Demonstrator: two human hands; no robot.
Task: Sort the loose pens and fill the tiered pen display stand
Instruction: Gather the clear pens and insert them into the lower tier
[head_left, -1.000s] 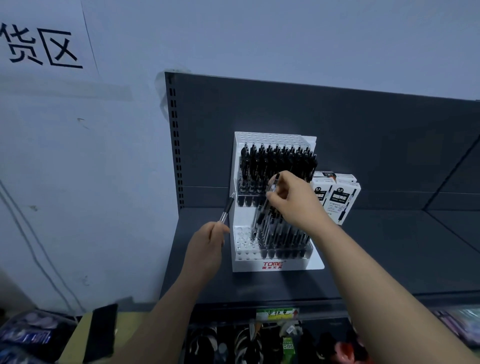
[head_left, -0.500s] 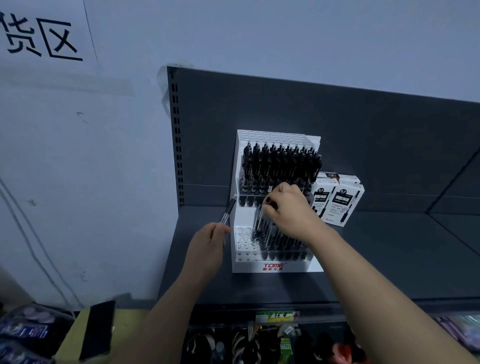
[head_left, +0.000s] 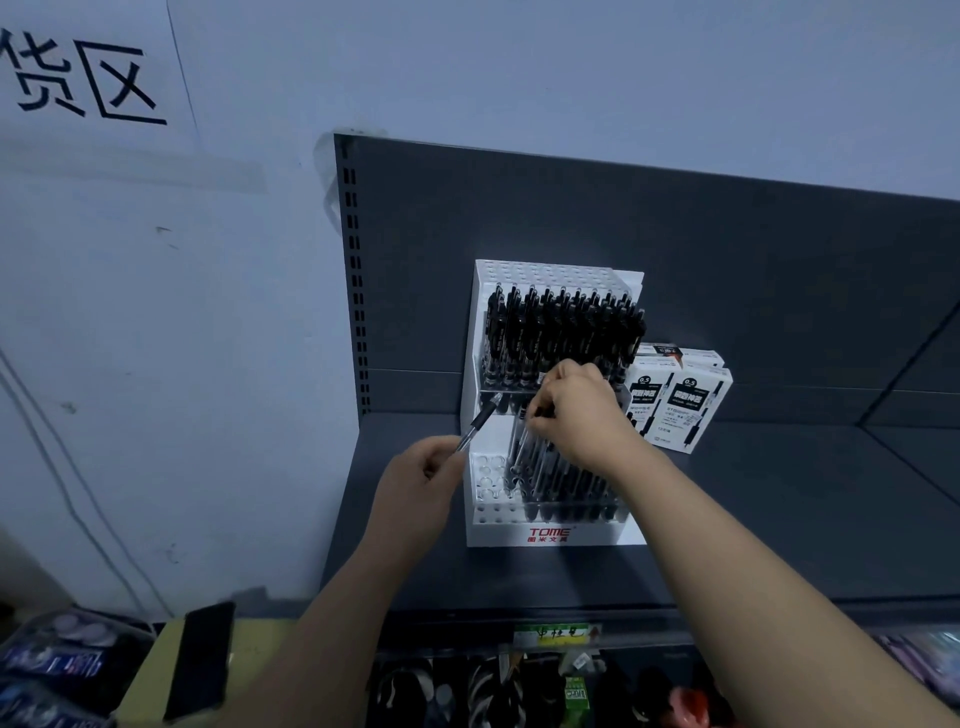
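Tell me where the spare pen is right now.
Head view, just left of centre: the spare pen slants up from the left hand, by the left edge of the display stand.

Your dark grey shelf (head_left: 831, 483) carries: one white tiered pen stand (head_left: 545, 535); white pen boxes (head_left: 696, 405) just beside its right.

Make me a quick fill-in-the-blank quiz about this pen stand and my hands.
The left hand holds a single ____.
The display stand shows the red word ____.
The lower tier's unfilled holes lie at its ____ end.
The pen boxes sit on the stand's ____ side.
Missing words: pen; TOME; left; right.
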